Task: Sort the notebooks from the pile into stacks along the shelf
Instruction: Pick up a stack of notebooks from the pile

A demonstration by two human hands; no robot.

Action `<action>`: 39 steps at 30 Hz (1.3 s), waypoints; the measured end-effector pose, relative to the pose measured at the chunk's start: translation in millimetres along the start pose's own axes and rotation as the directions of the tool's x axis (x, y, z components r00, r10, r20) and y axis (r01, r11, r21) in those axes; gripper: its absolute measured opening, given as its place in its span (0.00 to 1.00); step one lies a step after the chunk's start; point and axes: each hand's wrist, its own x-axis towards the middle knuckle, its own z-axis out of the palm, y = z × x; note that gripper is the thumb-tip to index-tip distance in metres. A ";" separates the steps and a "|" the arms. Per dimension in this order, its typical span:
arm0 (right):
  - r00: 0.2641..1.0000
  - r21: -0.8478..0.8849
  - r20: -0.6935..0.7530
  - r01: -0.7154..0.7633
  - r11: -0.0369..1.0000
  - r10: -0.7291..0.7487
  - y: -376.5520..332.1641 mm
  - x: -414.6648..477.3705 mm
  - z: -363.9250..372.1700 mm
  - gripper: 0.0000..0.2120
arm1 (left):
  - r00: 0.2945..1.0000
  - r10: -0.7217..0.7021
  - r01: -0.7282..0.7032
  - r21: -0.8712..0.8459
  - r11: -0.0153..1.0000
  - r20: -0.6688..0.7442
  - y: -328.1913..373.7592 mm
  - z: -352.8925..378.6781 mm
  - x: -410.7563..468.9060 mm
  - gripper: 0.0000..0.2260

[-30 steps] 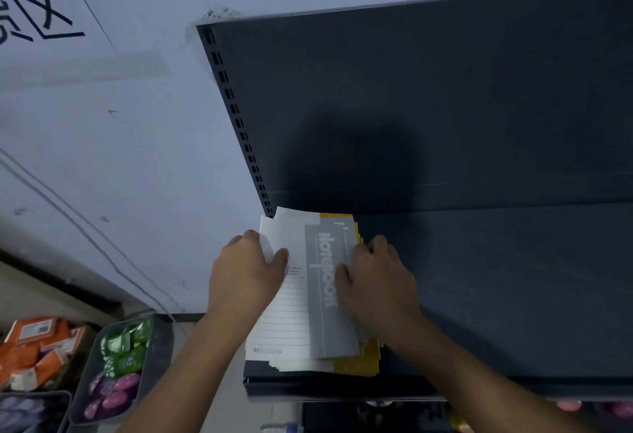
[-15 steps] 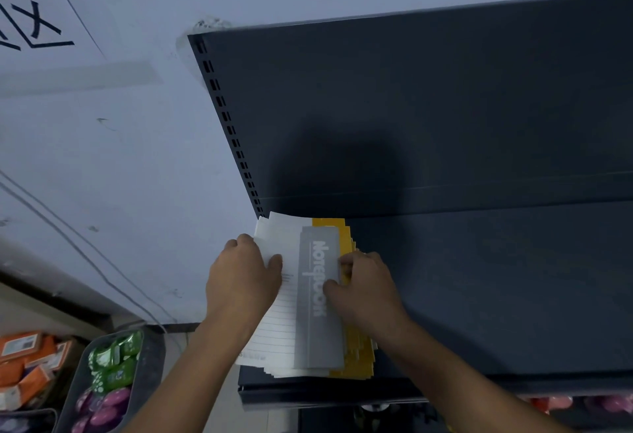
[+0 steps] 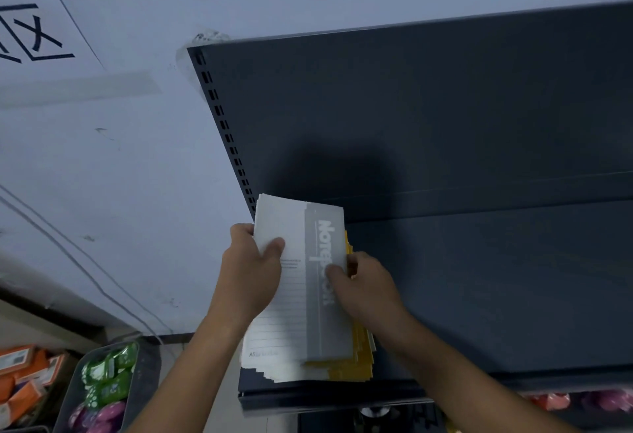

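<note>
A pile of notebooks (image 3: 346,369) lies at the left end of the dark shelf (image 3: 479,278), white covers over yellow ones. The top white notebook with a grey "Notebook" band (image 3: 308,295) is tilted up off the pile. My left hand (image 3: 251,268) grips its left edge, thumb on the cover. My right hand (image 3: 363,282) pinches its right edge, fingers tucked beneath and thumb on the grey band. The yellow notebooks show only along the right and bottom edges.
The shelf's slotted upright (image 3: 226,138) meets a pale wall (image 3: 102,175) on the left. Below left stand a grey bin of green and purple packets (image 3: 102,388) and orange boxes (image 3: 24,378). Pink and orange items (image 3: 582,400) sit under the shelf's front lip.
My right hand slid from lying flat on the cover to the notebook's right edge. The top white notebook has come up off the pile, now hiding most of the yellow beneath.
</note>
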 end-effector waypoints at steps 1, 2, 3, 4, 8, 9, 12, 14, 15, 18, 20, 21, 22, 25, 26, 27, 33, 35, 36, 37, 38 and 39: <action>1.000 0.085 -0.010 -0.016 0.996 0.017 -3.2 -2.7 -4.2 0.05 | 1.000 0.019 -0.019 -0.039 0.999 -0.009 1.1 1.9 0.1 0.11; 0.999 0.164 -0.020 -0.031 0.986 0.035 -5.3 -4.9 -8.8 0.06 | 0.999 0.038 -0.039 -0.065 0.997 -0.010 2.4 5.6 0.0 0.12; 0.998 0.231 -0.033 -0.044 0.972 0.053 -6.2 -7.3 -14.0 0.08 | 0.999 0.054 -0.053 -0.070 0.996 0.004 3.2 11.0 0.0 0.14; 0.996 0.275 -0.051 -0.055 0.960 0.072 -5.8 -8.6 -19.9 0.09 | 0.997 0.069 -0.067 -0.056 0.996 0.032 4.5 18.1 -0.2 0.16; 0.973 0.381 -0.165 -0.088 0.920 0.161 5.9 -9.5 -53.8 0.08 | 0.965 0.174 -0.198 0.109 0.974 0.196 7.5 56.9 -0.6 0.19; 0.961 0.398 -0.195 -0.104 0.911 0.196 11.8 -10.0 -64.5 0.07 | 0.950 0.211 -0.250 0.156 0.956 0.231 8.7 67.8 -1.4 0.18; 0.926 0.398 -0.257 -0.159 0.903 0.276 29.1 -16.6 -101.9 0.10 | 0.915 0.279 -0.352 0.237 0.906 0.292 22.8 99.6 -11.8 0.14; 0.915 0.327 -0.272 -0.203 0.923 0.297 41.5 -23.3 -128.7 0.15 | 0.897 0.311 -0.396 0.260 0.880 0.313 39.9 120.3 -19.8 0.13; 0.912 0.268 -0.286 -0.218 0.938 0.293 47.8 -26.8 -142.3 0.14 | 0.887 0.327 -0.420 0.279 0.864 0.326 49.5 130.4 -23.3 0.12; 0.900 0.076 -0.356 -0.241 0.968 0.252 64.5 -41.1 -186.6 0.10 | 0.851 0.368 -0.485 0.290 0.825 0.375 78.8 162.2 -35.2 0.11; 0.889 -0.017 -0.400 -0.250 0.968 0.223 79.8 -51.6 -218.5 0.10 | 0.819 0.393 -0.521 0.258 0.813 0.418 98.5 187.3 -47.7 0.10; 0.884 -0.049 -0.416 -0.256 0.965 0.213 88.7 -56.4 -234.8 0.11 | 0.805 0.398 -0.533 0.242 0.811 0.439 108.6 200.3 -55.8 0.10; 0.879 -0.076 -0.429 -0.262 0.962 0.206 98.0 -60.8 -250.9 0.11 | 0.793 0.404 -0.543 0.227 0.808 0.456 118.7 213.5 -64.7 0.09; 0.859 -0.143 -0.473 -0.295 0.945 0.196 129.3 -74.7 -301.7 0.12 | 0.768 0.412 -0.556 0.191 0.809 0.490 147.4 257.2 -92.8 0.09; 0.854 -0.165 -0.485 -0.303 0.939 0.190 139.6 -79.7 -319.5 0.12 | 0.762 0.418 -0.561 0.182 0.808 0.495 156.6 272.7 -102.7 0.08; 0.848 -0.188 -0.498 -0.308 0.933 0.180 149.7 -84.6 -336.7 0.13 | 0.755 0.424 -0.567 0.175 0.805 0.501 165.8 288.6 -111.8 0.08; 0.800 -0.217 -0.574 -0.353 0.910 0.174 207.9 -107.7 -435.9 0.18 | 0.697 0.487 -0.632 0.132 0.763 0.526 220.9 381.3 -163.6 0.07; 0.782 -0.206 -0.596 -0.368 0.907 0.182 222.6 -116.7 -462.8 0.17 | 0.679 0.505 -0.648 0.111 0.753 0.533 236.0 406.5 -178.3 0.07; 0.774 -0.199 -0.604 -0.375 0.905 0.188 229.4 -121.2 -475.1 0.17 | 0.668 0.510 -0.653 0.098 0.751 0.542 242.5 418.3 -184.8 0.07; 0.768 -0.195 -0.611 -0.381 0.904 0.192 236.3 -125.6 -486.3 0.18 | 0.657 0.513 -0.657 0.085 0.749 0.552 248.5 429.5 -190.8 0.07; 0.762 -0.189 -0.617 -0.388 0.902 0.199 243.5 -129.5 -497.4 0.18 | 0.645 0.517 -0.662 0.074 0.746 0.563 254.3 440.8 -196.5 0.07; 0.753 -0.181 -0.625 -0.396 0.900 0.205 250.0 -133.4 -508.5 0.19 | 0.632 0.521 -0.668 0.064 0.741 0.574 260.3 452.9 -201.6 0.07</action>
